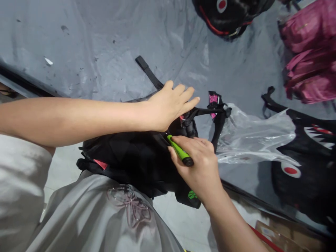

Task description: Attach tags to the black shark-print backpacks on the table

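Observation:
A black fabric bag (131, 154) lies at the near edge of the table, partly over my lap, with straps at its top. My left hand (174, 103) rests on the bag's upper part, fingers spread, palm down. In my right hand (198, 154) is a green tool with a black end (180, 150), its tip touching the bag just below my left wrist. What the tip meets is hidden. To the right of the hands are black straps (217, 122) and a pink-and-black tag (214, 99).
A clear plastic bag (257, 133) lies right of the straps, beside a black bag with teeth and an eye (309, 189). Another black bag (231, 17) is at the top. Pink bags (312, 66) are stacked at upper right on the grey-covered table (86, 45).

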### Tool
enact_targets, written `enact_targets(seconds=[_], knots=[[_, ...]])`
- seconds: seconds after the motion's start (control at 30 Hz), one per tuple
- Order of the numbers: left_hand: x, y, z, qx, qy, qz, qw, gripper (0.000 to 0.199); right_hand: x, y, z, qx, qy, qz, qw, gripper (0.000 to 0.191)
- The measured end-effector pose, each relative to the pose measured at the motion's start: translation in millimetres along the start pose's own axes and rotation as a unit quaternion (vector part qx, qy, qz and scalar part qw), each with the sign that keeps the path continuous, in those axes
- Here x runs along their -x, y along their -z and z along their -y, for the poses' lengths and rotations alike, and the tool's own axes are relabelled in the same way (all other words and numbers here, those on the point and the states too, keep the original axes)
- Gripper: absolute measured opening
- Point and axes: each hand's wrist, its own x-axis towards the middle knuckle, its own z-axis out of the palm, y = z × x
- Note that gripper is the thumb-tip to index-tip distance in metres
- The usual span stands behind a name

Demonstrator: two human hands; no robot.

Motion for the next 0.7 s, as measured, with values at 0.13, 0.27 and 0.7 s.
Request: enact_targets(seconds=[0.13,0.27,0.7], knots=[[1,0.0,0,0.002,0.003,-0.001,1.0,0.098,2,0,4,0.013,-0.014,0.0,1.0,0.016],[1,-1.7,0,-0.011,0.003,-0.006,1.0,0.1,4,-1,9,0.039,-0.019,-0.008,0.999,0.015],[-2,-3.6,3,0.02,0.001,-0.01,1.0,0.103,6,-14,7,-0.013,-0.055,-0.065,0.996,0.015]])
